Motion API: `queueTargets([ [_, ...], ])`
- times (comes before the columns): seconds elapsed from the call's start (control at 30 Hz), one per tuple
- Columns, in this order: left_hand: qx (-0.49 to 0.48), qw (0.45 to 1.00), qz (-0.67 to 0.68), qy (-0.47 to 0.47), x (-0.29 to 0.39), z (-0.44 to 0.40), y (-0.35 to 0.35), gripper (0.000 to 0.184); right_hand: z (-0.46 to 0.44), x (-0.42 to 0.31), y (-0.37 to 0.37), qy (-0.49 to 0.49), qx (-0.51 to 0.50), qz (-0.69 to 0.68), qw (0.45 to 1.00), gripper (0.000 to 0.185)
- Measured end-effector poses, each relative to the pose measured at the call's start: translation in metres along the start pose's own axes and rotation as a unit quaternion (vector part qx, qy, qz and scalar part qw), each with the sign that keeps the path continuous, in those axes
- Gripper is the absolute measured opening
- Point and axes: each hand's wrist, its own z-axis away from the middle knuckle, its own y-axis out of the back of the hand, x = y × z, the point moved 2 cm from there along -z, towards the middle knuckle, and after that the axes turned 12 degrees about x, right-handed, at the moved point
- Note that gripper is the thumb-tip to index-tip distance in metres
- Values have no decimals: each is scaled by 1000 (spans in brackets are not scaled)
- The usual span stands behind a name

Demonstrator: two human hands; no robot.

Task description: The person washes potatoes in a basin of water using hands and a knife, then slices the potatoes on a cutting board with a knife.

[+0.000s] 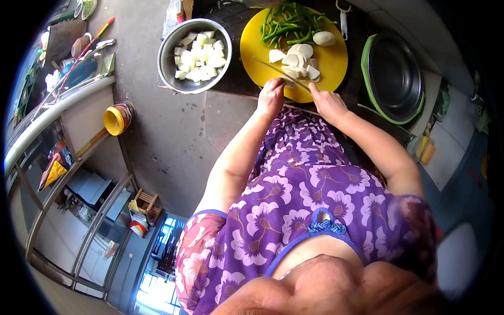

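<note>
Your right hand is closed around the handle of 1 kitchen knife. Its blade runs from that grip forward-left, low over the near half of the round yellow cutting board. Your left hand is at the board's near-left edge, left of the right-hand grip, fingertips pressed together beside the blade. Can't tell if they pinch a piece; too small to read there.

Just ahead of both grips: white slices in a loose, overlapping pile on the board, some near the blade. Beyond them, 1 whole peeled oval vegetable lies forward-right, with long thin green peppers heaped across the far part of the board, close to it.

Left of your left-hand grip and a bit forward: round metal bowl, apart from the board, holding white chunks. Right of your right-hand grip: black oval basin set in a green-rimmed tray. Forward-right of the grip, between board and basin but farther out: 1 white-handled peeler.

Well left of both hands, on the floor: yellow bucket by the metal railing. Both your forearms reach forward over the purple floral garment.
</note>
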Motion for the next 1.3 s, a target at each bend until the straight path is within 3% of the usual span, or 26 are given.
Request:
queueTargets([
  [0.17, 4, 1000, -1, -4, 2, 0, -8, 20, -3, -3, 6, 6, -28, 21, 999, 54],
  [0.4, 8, 1000, -2, -13, 3, 0, -11, 19, -22, 8, -25, -7, 59, -17, 998, 51],
  [0.63, -4, 1000, 4, -9, -1, 2, -13, 18, 6, 3, 9, -16, -26, 10, 999, 54],
  [0.8, 4, 1000, 3, -10, 2, 1, -10, 18, -20, -4, -22, -19, 15, 6, 1000, 52],
  [1.0, -6, 1000, -2, -22, 3, -1, -10, 16, -11, 6, -6, -41, 45, -57, 997, 44],
  [1.13, 6, 1000, 4, -14, 3, 1, -11, 16, 2, 3, 18, -9, -4, -22, 1000, 44],
  [1.3, 13, 1000, -2, 2, 7, 4, -9, 14, -18, -3, -10, -23, -15, -17, 999, 43],
])
